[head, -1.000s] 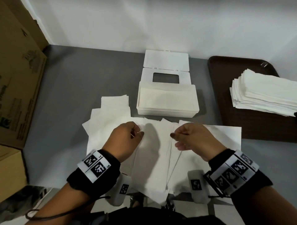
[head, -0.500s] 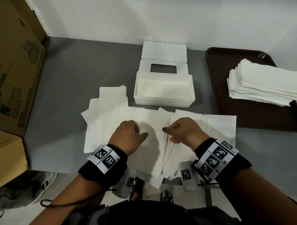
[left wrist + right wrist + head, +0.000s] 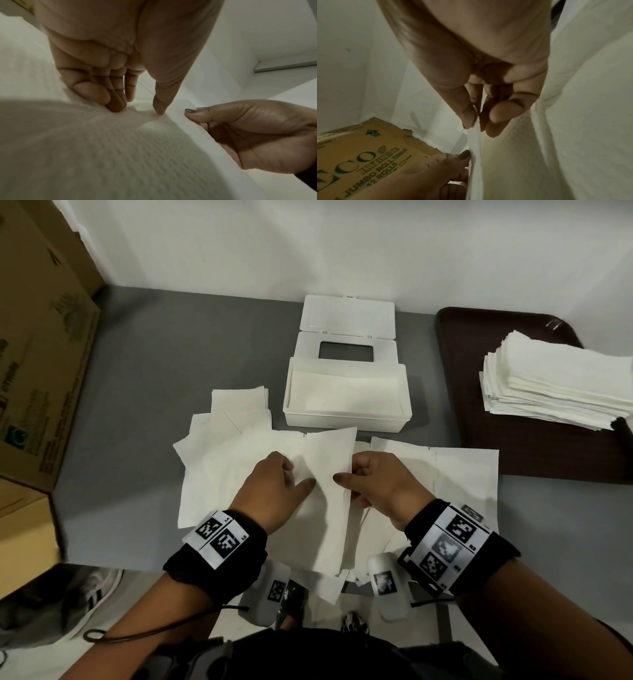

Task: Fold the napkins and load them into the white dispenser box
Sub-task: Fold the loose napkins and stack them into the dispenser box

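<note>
Your left hand rests on the spread of white paper napkins lying on the grey surface; in the left wrist view its fingers are curled with their tips pressing down into the paper, and the thumb tip presses beside them. Your right hand holds up the long edge of one white napkin sheet, pinched between thumb and fingers in the right wrist view, so that sheet stands as a raised flap between your two hands. The white plastic dispenser box sits just beyond the spread, its hinged lid thrown back flat and a layer of white napkin already lying inside. To your right, a dark brown tray carries a thick stack of folded white napkins, well apart from your hands. A brown cardboard carton printed with jumbo roll tissue lettering stands at the left edge of the surface. Several sheets hang over the near edge of the surface toward you.
</note>
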Motion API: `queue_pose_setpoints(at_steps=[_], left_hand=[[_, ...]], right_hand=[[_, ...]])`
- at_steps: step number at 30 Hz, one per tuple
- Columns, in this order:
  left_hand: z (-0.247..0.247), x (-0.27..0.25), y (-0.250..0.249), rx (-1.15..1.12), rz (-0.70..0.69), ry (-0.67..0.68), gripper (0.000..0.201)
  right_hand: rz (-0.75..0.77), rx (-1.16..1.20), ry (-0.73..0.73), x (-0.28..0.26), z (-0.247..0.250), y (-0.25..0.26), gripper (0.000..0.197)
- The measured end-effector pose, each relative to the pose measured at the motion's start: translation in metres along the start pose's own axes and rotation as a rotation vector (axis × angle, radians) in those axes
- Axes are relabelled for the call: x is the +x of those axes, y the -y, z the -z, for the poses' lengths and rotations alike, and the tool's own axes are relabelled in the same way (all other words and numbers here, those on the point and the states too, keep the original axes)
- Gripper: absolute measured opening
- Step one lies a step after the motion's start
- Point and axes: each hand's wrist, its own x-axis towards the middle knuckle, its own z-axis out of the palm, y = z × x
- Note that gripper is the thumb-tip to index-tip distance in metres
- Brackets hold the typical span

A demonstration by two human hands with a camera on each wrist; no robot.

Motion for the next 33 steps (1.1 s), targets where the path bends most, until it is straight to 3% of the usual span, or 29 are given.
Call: queue_pose_setpoints(at_steps=[3, 6, 8, 11, 16, 19, 22, 25, 33], left_hand=[[0.002, 0.004, 0.004, -0.015, -0.031, 0.013, 0.034], [0.002, 0.006, 0.008, -0.015, -0.073, 0.074, 0.040], [0.000, 0.007, 0.011, -0.047, -0.064, 0.083, 0.032], [0.001, 0.007, 0.011, -0.089, -0.054, 0.086, 0.029], [0.009, 0.002, -0.007, -0.211, -0.048, 0.106, 0.053], [0.011, -0.002, -0.019, -0.427, -0.014, 0.209, 0.067], [0.011, 0.001, -0.028, -0.599, -0.091, 0.267, 0.044], [0.009, 0.004, -0.034, -0.746, -0.025, 0.247, 0.026], [-0.001, 0.005, -0.032, -0.865, 0.186, 0.254, 0.037]], right_hand=[[0.054, 0.021, 0.039, -0.003, 0.003, -0.001, 0.039], [0.054, 0.070, 0.038, -0.006, 0.005, 0.000, 0.025], [0.057, 0.099, 0.007, -0.008, 0.006, 0.000, 0.016], [0.076, 0.143, -0.027, -0.012, 0.009, 0.003, 0.016], [0.092, 0.349, -0.062, -0.019, 0.019, 0.011, 0.022], [0.097, 0.452, -0.039, -0.020, 0.025, 0.013, 0.023], [0.103, 0.453, -0.068, -0.020, 0.026, 0.012, 0.019], [0.134, 0.362, -0.161, -0.017, 0.026, 0.008, 0.018], [0.201, 0.200, -0.307, -0.011, 0.033, -0.009, 0.008]])
